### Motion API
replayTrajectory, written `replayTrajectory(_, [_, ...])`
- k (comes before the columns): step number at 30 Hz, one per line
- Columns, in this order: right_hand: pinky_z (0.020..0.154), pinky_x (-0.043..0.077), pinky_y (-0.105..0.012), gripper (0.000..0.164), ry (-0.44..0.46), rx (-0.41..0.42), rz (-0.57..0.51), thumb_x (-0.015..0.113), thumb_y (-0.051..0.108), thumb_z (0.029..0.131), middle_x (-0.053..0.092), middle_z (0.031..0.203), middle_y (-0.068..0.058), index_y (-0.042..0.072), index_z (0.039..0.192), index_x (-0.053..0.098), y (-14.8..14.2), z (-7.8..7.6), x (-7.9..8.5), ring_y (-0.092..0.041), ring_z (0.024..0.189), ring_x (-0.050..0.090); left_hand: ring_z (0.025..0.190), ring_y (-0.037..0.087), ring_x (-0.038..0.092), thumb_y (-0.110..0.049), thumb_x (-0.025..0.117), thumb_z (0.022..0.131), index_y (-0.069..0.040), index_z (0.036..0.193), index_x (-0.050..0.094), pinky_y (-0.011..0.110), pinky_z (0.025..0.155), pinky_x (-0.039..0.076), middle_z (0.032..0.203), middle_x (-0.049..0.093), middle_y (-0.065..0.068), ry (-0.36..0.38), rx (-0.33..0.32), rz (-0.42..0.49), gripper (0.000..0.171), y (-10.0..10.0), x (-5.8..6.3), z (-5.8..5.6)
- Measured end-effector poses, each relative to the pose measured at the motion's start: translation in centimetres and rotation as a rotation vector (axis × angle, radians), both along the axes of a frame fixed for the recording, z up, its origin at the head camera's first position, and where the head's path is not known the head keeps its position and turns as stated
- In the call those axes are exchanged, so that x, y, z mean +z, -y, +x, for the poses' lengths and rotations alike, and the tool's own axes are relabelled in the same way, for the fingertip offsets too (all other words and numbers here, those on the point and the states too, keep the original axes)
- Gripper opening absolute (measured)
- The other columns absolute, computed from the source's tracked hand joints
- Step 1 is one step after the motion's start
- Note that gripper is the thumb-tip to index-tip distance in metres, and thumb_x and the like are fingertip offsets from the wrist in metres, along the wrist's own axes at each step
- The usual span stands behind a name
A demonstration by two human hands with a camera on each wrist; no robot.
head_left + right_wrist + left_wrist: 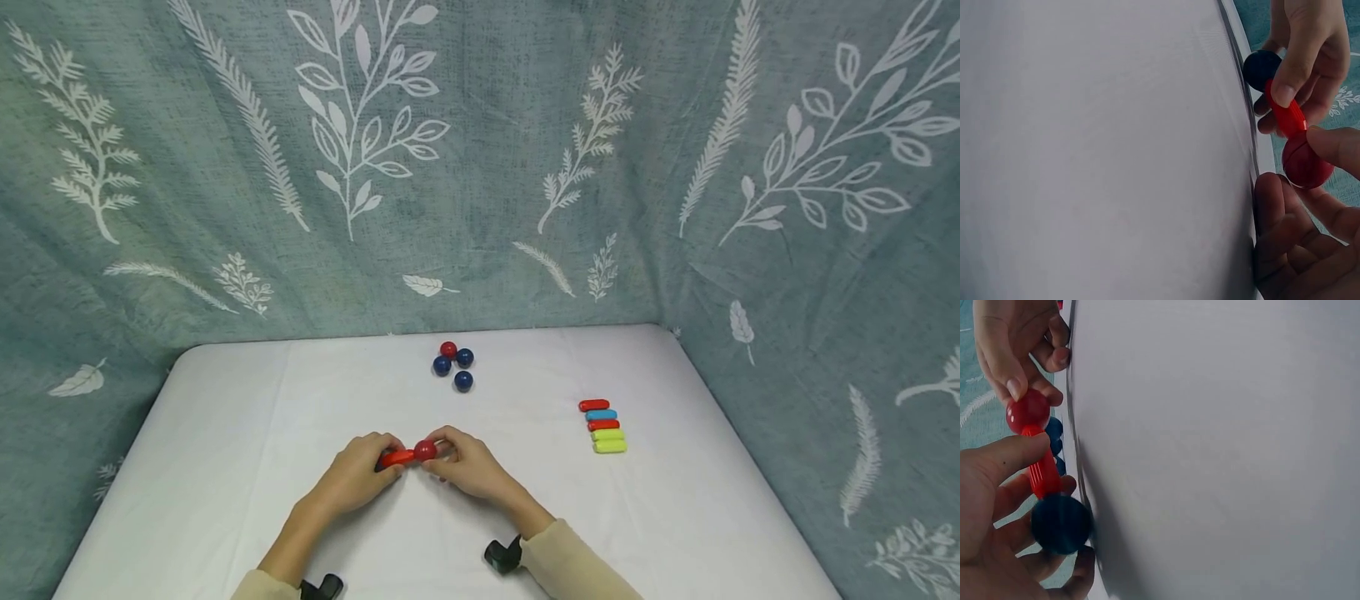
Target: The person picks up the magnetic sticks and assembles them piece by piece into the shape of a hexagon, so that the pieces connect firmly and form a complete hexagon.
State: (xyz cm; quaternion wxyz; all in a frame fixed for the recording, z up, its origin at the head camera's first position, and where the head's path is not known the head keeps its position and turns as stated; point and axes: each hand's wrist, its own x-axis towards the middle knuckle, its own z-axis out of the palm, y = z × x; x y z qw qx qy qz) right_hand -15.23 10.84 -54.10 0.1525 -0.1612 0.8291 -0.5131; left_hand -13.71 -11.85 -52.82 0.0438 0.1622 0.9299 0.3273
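My left hand (362,473) grips a red rod (1044,469) between thumb and fingers, over the middle of the white table. One end of the rod meets a dark blue ball (1061,524), which sits in front of the left palm. At the other end is a red ball (425,450), pinched between the thumb and fingers of my right hand (474,467). In the right wrist view the red ball (1307,160) touches the rod's tip, and the blue ball (1262,70) shows beyond the left thumb.
Toward the back of the white table (300,392) lie a loose red ball (448,349) and several dark blue balls (463,382). On the right, short rods lie in a column: red ones, a blue rod (602,415) and yellow-green rods (610,447). A leaf-patterned curtain (480,167) hangs behind.
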Motion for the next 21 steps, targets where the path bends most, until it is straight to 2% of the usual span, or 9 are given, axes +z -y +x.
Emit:
replayTrajectory(5, [0.054, 0.045, -0.024, 0.032, -0.006, -0.002, 0.004, 0.075, 0.024, 0.091, 0.065, 0.097, 0.002, 0.017, 0.120, 0.065, 0.32, -0.14, -0.19, -0.012, 0.065, 0.063, 0.082, 0.014, 0.052, -0.018, 0.079, 0.087, -0.015, 0.105, 0.070, 0.037, 0.070, 0.044, 0.093, 0.063, -0.005, -0.005, -0.007, -0.007, 0.021, -0.64, 0.36, -0.07])
replayTrajectory(21, [0.056, 0.047, -0.024, 0.031, -0.024, -0.004, 0.012, 0.075, 0.025, 0.090, 0.065, 0.096, -0.001, 0.013, 0.118, 0.065, 0.44, -0.06, -0.37, -0.010, 0.067, 0.062, 0.085, 0.013, 0.054, -0.021, 0.077, 0.090, -0.017, 0.105, 0.069, 0.039, 0.071, 0.047, 0.094, 0.064, -0.005, -0.021, -0.023, -0.042, 0.018, -0.93, -0.22, -0.46])
